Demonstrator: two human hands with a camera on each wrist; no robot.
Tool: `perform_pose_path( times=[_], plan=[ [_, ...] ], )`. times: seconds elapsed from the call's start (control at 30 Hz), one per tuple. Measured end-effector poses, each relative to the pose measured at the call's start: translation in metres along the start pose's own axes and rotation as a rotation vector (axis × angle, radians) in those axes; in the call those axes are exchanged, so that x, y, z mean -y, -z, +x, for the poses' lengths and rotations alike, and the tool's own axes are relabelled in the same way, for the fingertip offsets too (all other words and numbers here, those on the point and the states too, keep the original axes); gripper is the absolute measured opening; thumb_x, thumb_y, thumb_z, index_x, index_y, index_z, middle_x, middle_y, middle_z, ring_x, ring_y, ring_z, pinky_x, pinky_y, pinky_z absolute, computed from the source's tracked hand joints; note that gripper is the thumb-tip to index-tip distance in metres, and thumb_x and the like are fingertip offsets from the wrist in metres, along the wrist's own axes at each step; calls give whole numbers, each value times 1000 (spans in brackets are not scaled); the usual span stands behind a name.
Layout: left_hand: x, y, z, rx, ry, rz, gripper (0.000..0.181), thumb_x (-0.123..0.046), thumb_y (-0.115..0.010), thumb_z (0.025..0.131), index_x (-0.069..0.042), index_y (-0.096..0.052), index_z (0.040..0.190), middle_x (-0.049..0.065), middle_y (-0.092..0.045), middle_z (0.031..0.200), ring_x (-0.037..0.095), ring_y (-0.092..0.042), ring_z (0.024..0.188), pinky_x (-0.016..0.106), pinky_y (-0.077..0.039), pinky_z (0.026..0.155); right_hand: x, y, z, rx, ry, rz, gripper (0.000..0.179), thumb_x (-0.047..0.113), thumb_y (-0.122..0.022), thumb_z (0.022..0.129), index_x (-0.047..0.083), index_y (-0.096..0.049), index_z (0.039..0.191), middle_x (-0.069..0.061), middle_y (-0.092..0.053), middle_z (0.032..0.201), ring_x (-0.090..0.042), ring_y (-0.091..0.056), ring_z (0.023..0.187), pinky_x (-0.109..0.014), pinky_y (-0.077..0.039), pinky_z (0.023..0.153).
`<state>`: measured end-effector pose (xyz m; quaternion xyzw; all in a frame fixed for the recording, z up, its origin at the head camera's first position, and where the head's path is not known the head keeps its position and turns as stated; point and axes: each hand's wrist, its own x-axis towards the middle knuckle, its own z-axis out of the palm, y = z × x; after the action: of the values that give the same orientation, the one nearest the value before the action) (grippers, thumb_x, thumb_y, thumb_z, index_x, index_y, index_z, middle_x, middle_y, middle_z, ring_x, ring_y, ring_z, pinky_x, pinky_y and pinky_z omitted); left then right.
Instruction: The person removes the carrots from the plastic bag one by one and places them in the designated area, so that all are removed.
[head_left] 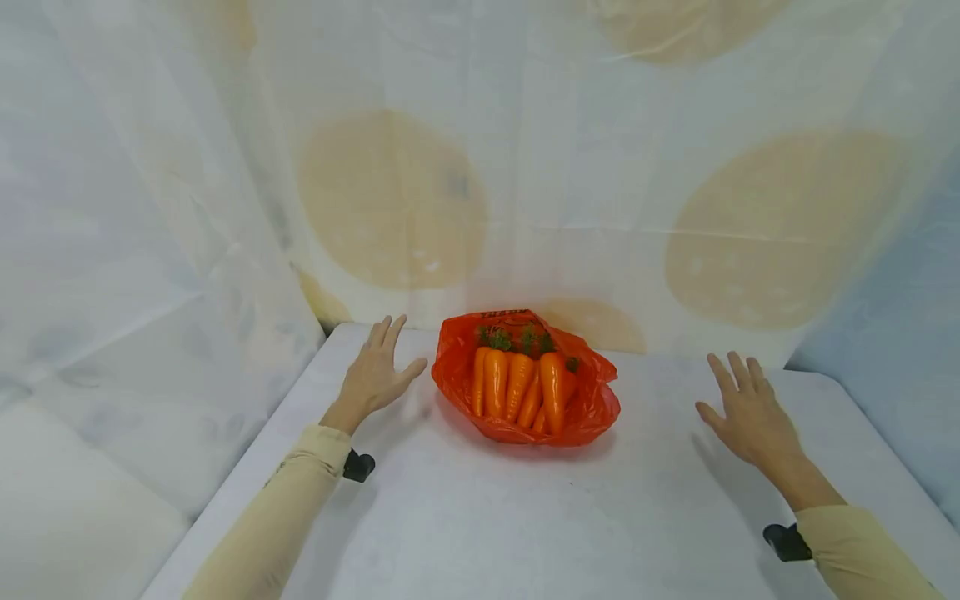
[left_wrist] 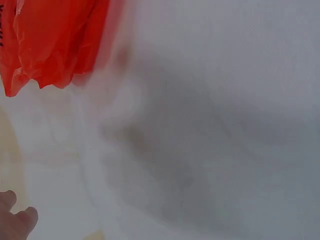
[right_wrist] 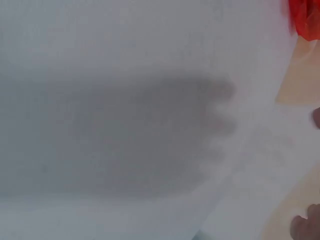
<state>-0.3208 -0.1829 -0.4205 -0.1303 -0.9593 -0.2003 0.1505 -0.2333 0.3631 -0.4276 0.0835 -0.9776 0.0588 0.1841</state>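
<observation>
A red plastic bag [head_left: 501, 429] lies spread on the table with its mouth toward me. Several orange carrots [head_left: 519, 385] with green tops rest side by side in it. To the left of the bag, my left hand [head_left: 377, 371] is held above the table, fingers straight and thumb out toward the bag. Farther off on the right, my right hand [head_left: 753, 417] also hovers with spread fingers, its shadow on the table below. Neither hand touches anything. The left wrist view shows the bag's edge [left_wrist: 55, 45] and some fingertips [left_wrist: 22, 220]; a corner of the bag [right_wrist: 307, 20] shows in the right.
The white-covered table [head_left: 525, 525] carries the bag near its back edge. Behind it hangs a pale curtain [head_left: 570, 167] with large tan circles. White sheeting [head_left: 112, 292] closes the left side, and a bluish sheet [head_left: 892, 350] the right.
</observation>
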Motion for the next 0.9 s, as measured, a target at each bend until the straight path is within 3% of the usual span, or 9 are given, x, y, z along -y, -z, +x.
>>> perform_pose_path(
  times=[0.13,0.37,0.53,0.77,0.9],
  plan=[
    [-3,-2,-2,29,71,-215,82,-62,-51,82,-33,-11,148,8,-10,154,34,-21,137,62,-34,96,6,1,1,48,6,27,81,18,-66,82,1,-18,145,-35,-23,139,-56,-23,123,-70,-35,81],
    [-8,-9,-1,42,88,-398,83,-49,-61,83,-35,-11,147,12,-10,152,34,-21,136,60,-27,102,15,4,7,-15,35,41,78,13,-69,78,0,-25,141,-34,-31,134,-54,-36,114,-65,-42,75],
    [-13,-15,-4,85,113,-460,89,-49,-66,79,-37,-8,147,8,-7,152,30,-16,137,62,-26,102,27,10,11,-49,47,84,75,12,-70,77,2,-30,140,-32,-34,134,-51,-42,110,-60,-46,70],
    [-18,-25,-6,137,121,-451,85,-54,-64,78,-47,-10,143,5,-9,151,28,-15,137,63,-26,101,50,14,18,-45,28,110,76,13,-71,78,4,-30,140,-29,-34,135,-48,-41,114,-60,-45,78],
    [-25,-27,-5,170,124,-456,83,-54,-63,79,-45,-12,143,9,-7,152,33,-13,138,68,-24,99,61,16,24,-55,26,129,76,15,-72,78,5,-30,141,-27,-36,135,-46,-42,116,-58,-45,81]
  ],
)
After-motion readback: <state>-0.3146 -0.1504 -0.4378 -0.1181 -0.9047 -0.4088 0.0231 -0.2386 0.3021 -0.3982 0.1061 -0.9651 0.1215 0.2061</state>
